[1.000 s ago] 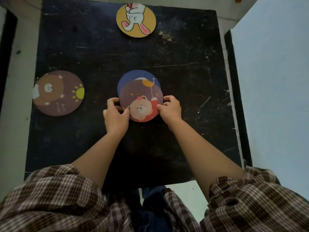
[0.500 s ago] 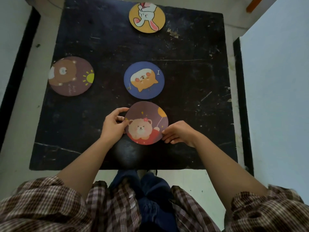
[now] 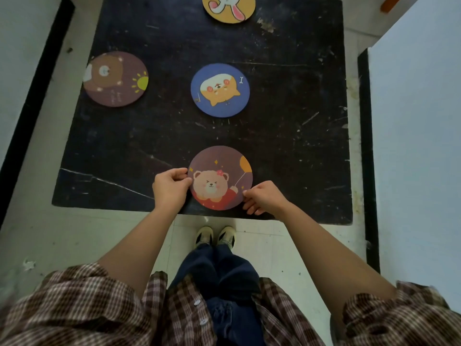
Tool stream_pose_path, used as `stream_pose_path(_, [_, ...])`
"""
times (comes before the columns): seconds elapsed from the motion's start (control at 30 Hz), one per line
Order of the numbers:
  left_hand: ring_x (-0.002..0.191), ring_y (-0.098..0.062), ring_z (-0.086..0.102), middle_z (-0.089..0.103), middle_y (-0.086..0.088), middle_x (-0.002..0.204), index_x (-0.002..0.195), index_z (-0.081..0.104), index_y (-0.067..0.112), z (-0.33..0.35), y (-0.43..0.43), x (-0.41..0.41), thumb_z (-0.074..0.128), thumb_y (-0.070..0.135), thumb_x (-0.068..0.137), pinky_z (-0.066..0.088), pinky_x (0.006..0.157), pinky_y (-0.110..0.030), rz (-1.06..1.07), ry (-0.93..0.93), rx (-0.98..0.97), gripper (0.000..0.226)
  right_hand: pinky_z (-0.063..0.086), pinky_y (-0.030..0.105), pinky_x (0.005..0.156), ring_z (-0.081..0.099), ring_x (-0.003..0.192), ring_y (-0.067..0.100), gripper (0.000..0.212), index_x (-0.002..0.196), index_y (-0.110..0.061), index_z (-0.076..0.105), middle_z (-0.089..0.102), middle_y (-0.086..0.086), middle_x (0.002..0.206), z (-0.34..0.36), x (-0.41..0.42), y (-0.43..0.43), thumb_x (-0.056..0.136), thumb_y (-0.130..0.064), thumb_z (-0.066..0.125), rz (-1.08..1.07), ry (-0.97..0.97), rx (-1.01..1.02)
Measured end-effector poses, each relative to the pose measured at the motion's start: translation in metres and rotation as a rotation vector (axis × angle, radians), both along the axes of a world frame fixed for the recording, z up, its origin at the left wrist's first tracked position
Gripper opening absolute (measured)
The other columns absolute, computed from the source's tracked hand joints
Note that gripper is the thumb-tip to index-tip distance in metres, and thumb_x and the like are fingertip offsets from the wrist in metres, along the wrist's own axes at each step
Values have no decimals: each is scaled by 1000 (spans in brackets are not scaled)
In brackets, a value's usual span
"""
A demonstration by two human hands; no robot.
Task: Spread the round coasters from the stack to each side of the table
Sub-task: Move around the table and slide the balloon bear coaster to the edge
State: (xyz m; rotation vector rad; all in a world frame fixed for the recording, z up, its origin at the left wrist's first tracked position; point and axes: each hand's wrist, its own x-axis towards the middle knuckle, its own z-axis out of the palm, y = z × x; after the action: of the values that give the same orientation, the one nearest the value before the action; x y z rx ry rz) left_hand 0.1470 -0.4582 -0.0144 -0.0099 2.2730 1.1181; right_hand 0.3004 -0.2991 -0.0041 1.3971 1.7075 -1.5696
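Note:
On the black table (image 3: 287,146) a brown coaster with a teddy bear and a balloon (image 3: 220,177) lies flat close to the near edge. My left hand (image 3: 171,187) pinches its left rim. My right hand (image 3: 263,198) touches its lower right rim with the fingertips. A blue coaster with an orange dog (image 3: 220,90) lies alone in the middle of the table. A brown coaster with a bear and a sun (image 3: 116,78) rests at the left edge. A yellow coaster with a rabbit (image 3: 229,7) sits at the far edge, partly cut off by the frame.
A white wall or panel (image 3: 419,121) rises just right of the table, with a dark strip at its base. The pale floor (image 3: 74,233) surrounds the table. My shoes (image 3: 215,237) stand right below the near table edge.
The teddy coaster slid off the blue coaster and toward me, from the table's middle to its near edge, with both hands on it. The blue coaster is now uncovered.

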Motion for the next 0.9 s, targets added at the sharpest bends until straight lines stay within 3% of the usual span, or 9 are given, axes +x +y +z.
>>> stream_pose_path(0.2, [81, -8, 62, 68, 5, 85, 109, 68, 11, 1, -9, 3, 70, 10, 78, 51, 81, -27, -50, 64, -20, 31, 48, 24, 51, 62, 52, 13, 23, 76, -6, 69, 70, 7, 66, -5, 2, -12, 90, -22, 61, 29, -1, 90])
stream_pose_path(0.53, [82, -13, 64, 69, 2, 81, 106, 69, 13, 2, -19, 5, 71, 10, 77, 52, 84, -33, -136, 68, -48, 29, 49, 23, 52, 64, 55, 10, 28, 66, -14, 65, 68, 1, 62, -10, 5, -22, 90, -28, 62, 101, -25, 268])
stream_pose_path(0.73, [73, -1, 58, 64, 10, 76, 108, 69, 15, -1, -18, 3, 69, 9, 78, 40, 66, -14, -158, 99, -53, 30, 58, 36, 70, 66, 60, 14, 30, 65, -14, 67, 68, 0, 60, -14, 6, -27, 89, -31, 62, 88, -19, 319])
stream_pose_path(0.9, [75, -3, 58, 65, 9, 80, 110, 69, 15, -4, -19, 5, 68, 8, 79, 41, 66, -14, -146, 112, -50, 31, 58, 40, 71, 67, 63, 18, 25, 73, -12, 66, 69, 3, 66, -15, 1, -31, 88, -32, 63, 92, -65, 358])
